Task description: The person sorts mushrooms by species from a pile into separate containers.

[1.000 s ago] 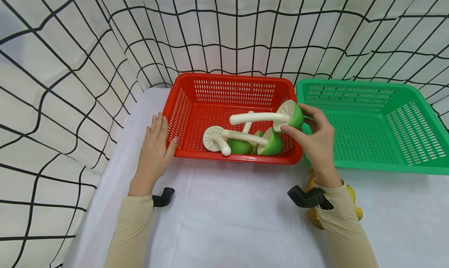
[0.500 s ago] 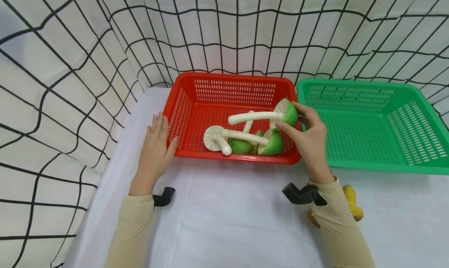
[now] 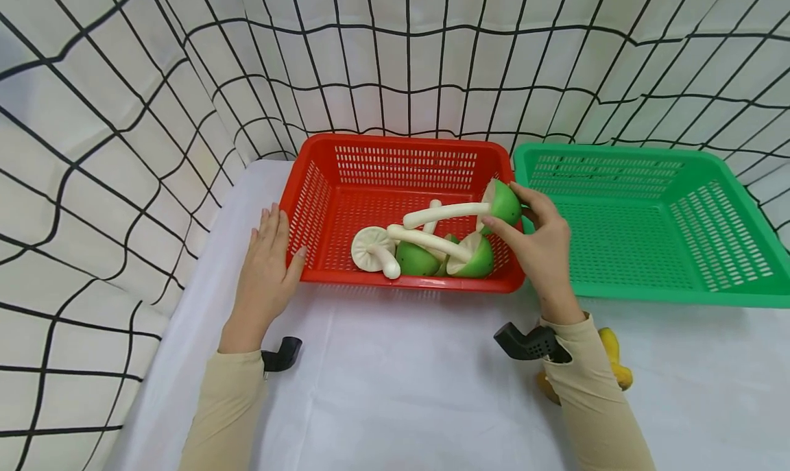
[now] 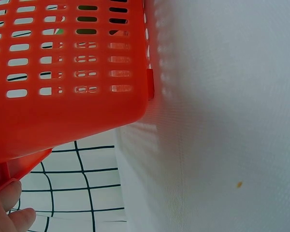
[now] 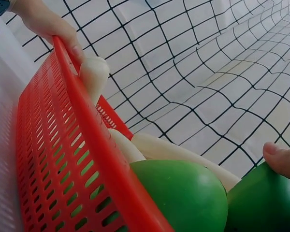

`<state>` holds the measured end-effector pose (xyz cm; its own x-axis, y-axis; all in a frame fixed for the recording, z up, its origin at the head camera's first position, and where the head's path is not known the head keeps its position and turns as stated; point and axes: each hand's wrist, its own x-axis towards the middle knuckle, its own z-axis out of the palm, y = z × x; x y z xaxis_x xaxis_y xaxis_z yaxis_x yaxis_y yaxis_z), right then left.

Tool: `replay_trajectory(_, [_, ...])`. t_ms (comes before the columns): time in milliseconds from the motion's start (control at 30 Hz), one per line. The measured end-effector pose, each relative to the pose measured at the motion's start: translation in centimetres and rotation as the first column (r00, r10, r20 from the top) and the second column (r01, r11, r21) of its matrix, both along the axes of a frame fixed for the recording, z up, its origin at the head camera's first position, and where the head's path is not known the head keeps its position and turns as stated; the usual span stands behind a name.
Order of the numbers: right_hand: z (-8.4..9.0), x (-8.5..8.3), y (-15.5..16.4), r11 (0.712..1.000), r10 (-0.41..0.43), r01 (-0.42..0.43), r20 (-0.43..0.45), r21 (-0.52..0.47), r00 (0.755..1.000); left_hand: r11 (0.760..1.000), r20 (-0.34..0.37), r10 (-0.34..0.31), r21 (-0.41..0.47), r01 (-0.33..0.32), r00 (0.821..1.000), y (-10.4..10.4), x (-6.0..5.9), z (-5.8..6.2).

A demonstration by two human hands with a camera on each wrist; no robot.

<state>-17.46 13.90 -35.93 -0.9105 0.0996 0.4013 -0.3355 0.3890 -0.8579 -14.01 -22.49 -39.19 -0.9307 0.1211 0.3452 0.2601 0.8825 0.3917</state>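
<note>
Right-hand grip (image 3: 546, 243) pinching a green-capped mushroom (image 3: 469, 210), right of centre in the head view.
Thumb and fingers hold the smooth, rounded green cap; the pale underside shows, and a thick, glossy cream stem runs left, nearly level, over the right half of the red basket (image 3: 373, 198). Other mushrooms (image 3: 426, 239) lie below it. Left of centre, the left-hand grip (image 3: 264, 272), fingers straight, rests against the basket's rim. A green basket (image 3: 629, 245) fills the right.

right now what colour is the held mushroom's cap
The cap is green outside, creamy white underneath, clearest in the head view.
</note>
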Motion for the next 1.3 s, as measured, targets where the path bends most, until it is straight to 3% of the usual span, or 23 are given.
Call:
replay_trajectory(300, [0.1,0.3,0.3,0.992,-0.006,0.001,-0.033,-0.129,0.999,1.0,0.006,0.001,0.003,-0.001,1.0,0.0,0.2,0.1])
replay_trajectory(500, [0.0,0.8,1.6,0.98,-0.018,0.005,-0.061,-0.198,0.998,1.0,0.002,-0.024,0.01,0.024,1.0,0.6,-0.4,-0.1])
replay_trajectory(767, [-0.2,1.6,3.8,0.983,-0.022,0.009,-0.069,-0.181,0.997,1.0,-0.004,-0.011,0.027,0.011,1.0,0.4,-0.1,-0.2])
replay_trajectory(900, [-0.9,2.4,6.6,0.992,-0.066,0.053,-0.111,-0.113,0.992,1.0,-0.008,-0.008,0.027,0.008,1.0,0.3,0.0,-0.3])
replay_trajectory(1033, [-1.8,3.5,10.7,0.991,-0.122,0.127,-0.136,0.031,0.983,0.999,-0.005,-0.014,0.029,0.014,1.0,0.3,0.0,-0.3])
replay_trajectory(1100, [-2.2,4.2,13.0,0.974,-0.175,0.191,-0.128,0.123,0.976,0.999,-0.003,-0.012,0.032,0.012,1.0,0.3,0.0,-0.3])
replay_trajectory(1200, [-2.5,5.4,16.6,0.926,-0.255,0.285,-0.147,0.249,0.956,0.999,-0.004,-0.014,0.035,0.014,1.0,0.5,0.0,-0.4])
replay_trajectory(1300, [-2.7,6.2,20.0,0.884,-0.302,0.332,-0.14,0.33,0.943,0.999,-0.002,-0.012,0.037,0.012,1.0,0.5,0.0,-0.6])
